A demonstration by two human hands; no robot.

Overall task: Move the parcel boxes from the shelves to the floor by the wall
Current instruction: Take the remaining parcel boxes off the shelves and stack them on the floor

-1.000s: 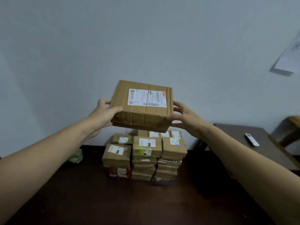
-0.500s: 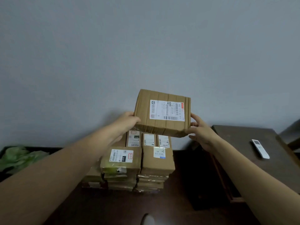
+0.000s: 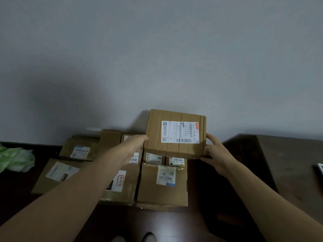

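Head view: parcel box [image 3: 175,134] held between hands, left hand [image 3: 135,145] and right hand [image 3: 215,152] gripping opposite sides.

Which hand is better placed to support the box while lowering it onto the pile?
Right, probably. The right hand grips the box edge out past the pile, over dark floor; the left hand sits above the pile.

Fingers of left hand [image 3: 135,145] hidden behind parcel box [image 3: 155,137], label [image 3: 180,131] print unreadably small, pale object [image 3: 320,169] cut by right edge
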